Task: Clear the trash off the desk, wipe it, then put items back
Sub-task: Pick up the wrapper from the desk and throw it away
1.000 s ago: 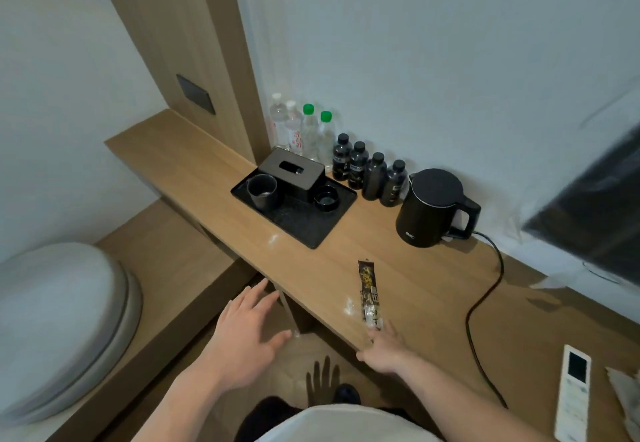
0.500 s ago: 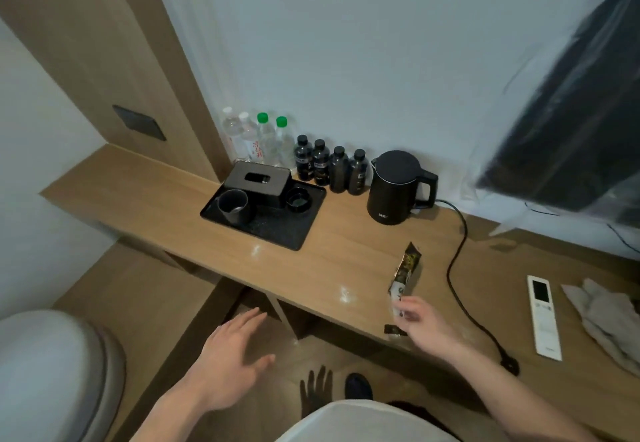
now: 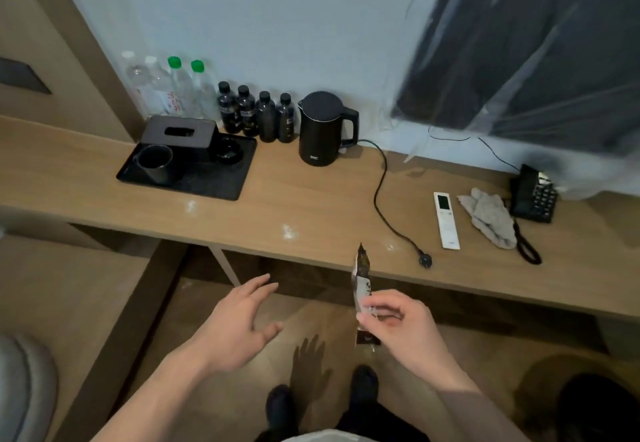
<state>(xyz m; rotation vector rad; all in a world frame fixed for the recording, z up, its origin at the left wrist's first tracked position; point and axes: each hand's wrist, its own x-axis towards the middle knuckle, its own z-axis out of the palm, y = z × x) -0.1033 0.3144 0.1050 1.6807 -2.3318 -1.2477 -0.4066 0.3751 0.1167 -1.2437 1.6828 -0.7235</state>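
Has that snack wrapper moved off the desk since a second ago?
Yes. The snack wrapper lay flat on the desk near its front edge; now the right hand pinches it upright, in front of that edge.

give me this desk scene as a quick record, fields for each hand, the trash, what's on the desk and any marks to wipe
left hand: left hand open, holding nothing, in front of the desk edge
right hand: right hand pinches the wrapper, lifted off the desk
tray: black tray holding a cup and tissue box
back row: clear and dark bottles, black kettle, its plug lying loose
right side: remote, grey cloth, phone
marks: white smudges near the front edge
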